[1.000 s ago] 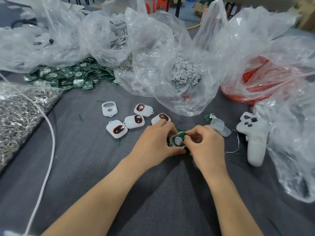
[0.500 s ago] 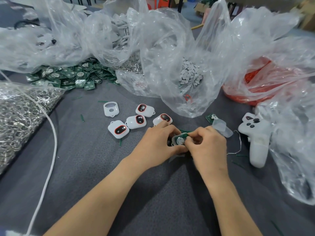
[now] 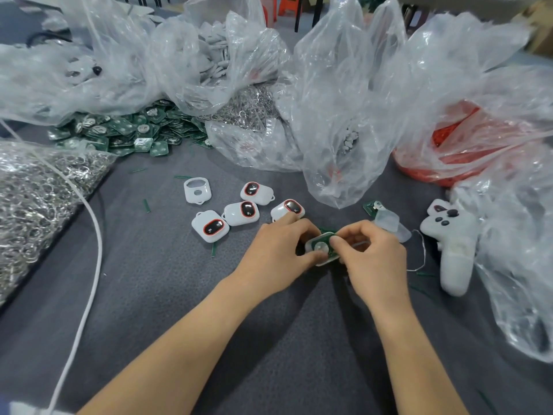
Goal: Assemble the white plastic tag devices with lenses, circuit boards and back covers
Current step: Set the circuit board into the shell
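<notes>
Left hand and right hand pinch one half-built tag.
Each grip is closed tight round its white shell edge; the green circuit board with a silver disc faces up. Bare grey surface lies open toward the person; finished tags sit just left, a clear plastic bag close behind. Grip and spot match half a second ago.

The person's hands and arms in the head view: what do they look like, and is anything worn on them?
The left hand and the right hand are bare, with no gloves and no visible rings. The left forearm and the right forearm are also bare down to the picture's lower edge. No sleeve shows, and there is no watch or bracelet at either wrist.
</notes>
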### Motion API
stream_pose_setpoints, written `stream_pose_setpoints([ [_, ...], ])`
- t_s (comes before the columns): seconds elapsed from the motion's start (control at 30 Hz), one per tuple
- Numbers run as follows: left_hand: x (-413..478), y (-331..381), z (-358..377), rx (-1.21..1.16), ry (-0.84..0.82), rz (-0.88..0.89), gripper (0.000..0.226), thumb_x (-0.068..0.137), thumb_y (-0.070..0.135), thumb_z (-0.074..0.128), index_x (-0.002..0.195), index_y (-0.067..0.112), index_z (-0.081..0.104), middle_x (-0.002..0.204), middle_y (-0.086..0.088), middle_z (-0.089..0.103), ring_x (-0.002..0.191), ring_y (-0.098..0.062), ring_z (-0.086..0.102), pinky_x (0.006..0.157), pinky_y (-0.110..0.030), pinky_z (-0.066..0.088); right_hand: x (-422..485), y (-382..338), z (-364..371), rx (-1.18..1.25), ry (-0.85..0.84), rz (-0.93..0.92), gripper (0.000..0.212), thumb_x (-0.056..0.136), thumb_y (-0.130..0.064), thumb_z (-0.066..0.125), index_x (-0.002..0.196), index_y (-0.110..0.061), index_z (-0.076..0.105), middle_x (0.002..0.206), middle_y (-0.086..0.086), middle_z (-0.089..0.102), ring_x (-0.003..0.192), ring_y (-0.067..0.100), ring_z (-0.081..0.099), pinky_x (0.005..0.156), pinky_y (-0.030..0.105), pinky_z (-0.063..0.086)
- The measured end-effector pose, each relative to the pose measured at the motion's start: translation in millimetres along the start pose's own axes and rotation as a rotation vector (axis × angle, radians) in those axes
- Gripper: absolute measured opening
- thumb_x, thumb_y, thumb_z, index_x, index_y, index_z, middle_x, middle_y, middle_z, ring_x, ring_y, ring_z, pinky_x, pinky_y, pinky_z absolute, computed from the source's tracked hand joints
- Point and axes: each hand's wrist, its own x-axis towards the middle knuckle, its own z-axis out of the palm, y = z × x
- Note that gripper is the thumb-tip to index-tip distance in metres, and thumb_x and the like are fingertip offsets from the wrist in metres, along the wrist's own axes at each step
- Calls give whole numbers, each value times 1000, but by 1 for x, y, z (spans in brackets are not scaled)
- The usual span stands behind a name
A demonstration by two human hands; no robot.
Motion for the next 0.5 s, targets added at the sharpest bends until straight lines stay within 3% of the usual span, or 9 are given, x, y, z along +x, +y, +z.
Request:
stream_pose_setpoints([
  [0.23,-1,1,0,18,-23,7,30,83,38,71,108,23,65,101,8,55,89,-13,54,84,-34,43,0,1,1,-62,3,-19,16,79,-15,73,70,-24,63,66,-11,64,63,-1,59,56,11,43],
  [0.5,0,3,0,23,-26,10,28,83,36,71,106,23,62,98,12,52,88,-8,51,84,-30,37,-3,0,3,-181,15,-136,15,76,-11,74,76,-19,61,82,-4,61,70,9,57,65,27,45],
])
